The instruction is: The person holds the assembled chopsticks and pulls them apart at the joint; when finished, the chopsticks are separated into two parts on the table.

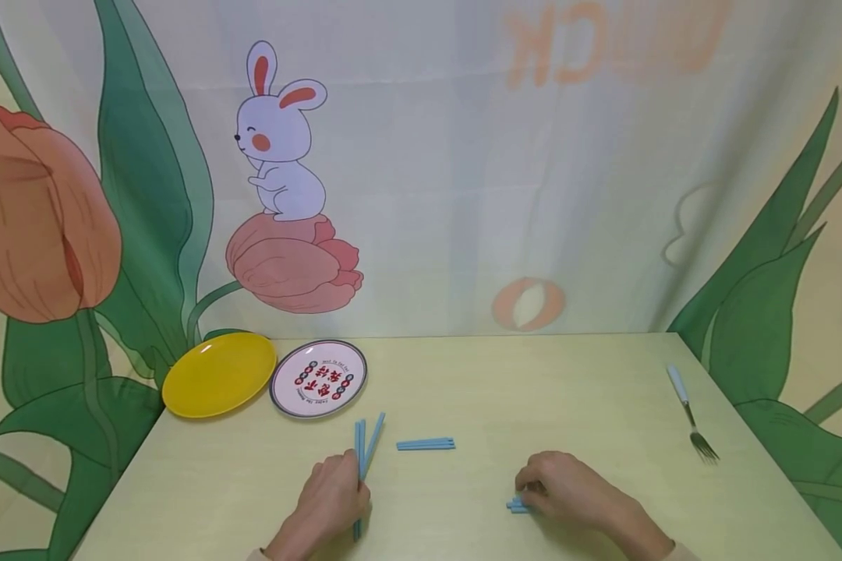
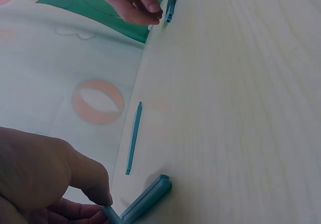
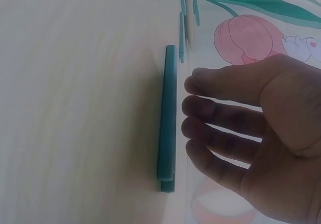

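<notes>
My left hand (image 1: 333, 495) pinches slim blue sticks (image 1: 359, 440) at left of centre; they stick out above and below the hand, one slanting away to the right. In the left wrist view, thumb and fingers meet at the end of a thin stick, beside a thicker one (image 2: 148, 199). A short bundle of blue sticks (image 1: 426, 444) lies on the table between the hands. Over another blue bundle (image 1: 516, 506) hovers my right hand (image 1: 568, 491). Its fingers are loosely bent and stand apart from those sticks (image 3: 168, 118) in the right wrist view.
A yellow plate (image 1: 219, 375) and a white plate (image 1: 319, 379) with red lettering sit at the table's back left. Far right lies a fork (image 1: 691, 417) with a pale blue handle. Behind the pale table (image 1: 575, 389) hangs a printed curtain (image 1: 428, 171).
</notes>
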Action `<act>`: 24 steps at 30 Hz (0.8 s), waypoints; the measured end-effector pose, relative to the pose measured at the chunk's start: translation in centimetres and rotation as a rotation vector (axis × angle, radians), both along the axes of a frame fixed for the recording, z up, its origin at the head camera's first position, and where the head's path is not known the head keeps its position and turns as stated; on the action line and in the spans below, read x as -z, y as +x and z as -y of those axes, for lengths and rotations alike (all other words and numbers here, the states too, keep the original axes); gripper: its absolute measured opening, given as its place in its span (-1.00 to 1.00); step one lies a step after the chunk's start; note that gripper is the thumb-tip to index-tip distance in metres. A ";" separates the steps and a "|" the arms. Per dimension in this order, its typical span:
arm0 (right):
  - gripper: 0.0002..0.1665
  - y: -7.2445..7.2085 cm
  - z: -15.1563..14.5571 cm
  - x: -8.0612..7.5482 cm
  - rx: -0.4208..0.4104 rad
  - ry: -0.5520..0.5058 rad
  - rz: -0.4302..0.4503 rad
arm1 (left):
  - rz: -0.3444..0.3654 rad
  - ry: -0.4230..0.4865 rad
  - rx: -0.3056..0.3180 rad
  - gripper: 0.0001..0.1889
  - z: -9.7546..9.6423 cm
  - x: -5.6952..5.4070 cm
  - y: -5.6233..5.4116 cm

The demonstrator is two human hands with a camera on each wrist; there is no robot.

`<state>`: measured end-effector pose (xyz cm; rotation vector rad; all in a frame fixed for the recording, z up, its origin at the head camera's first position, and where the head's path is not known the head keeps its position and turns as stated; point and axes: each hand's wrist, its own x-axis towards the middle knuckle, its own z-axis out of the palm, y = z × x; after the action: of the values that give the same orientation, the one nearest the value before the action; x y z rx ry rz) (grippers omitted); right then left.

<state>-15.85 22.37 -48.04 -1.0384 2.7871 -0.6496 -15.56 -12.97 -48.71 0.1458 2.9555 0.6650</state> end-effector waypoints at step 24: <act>-0.88 -0.2 0.6 -0.5 0.030 -0.009 0.002 | 0.011 -0.061 0.008 -0.96 0.3 -0.7 -0.9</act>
<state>-16.06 21.76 -47.58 -0.9989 2.8062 -0.6669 -16.49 -13.23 -47.97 0.1484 2.9587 0.5720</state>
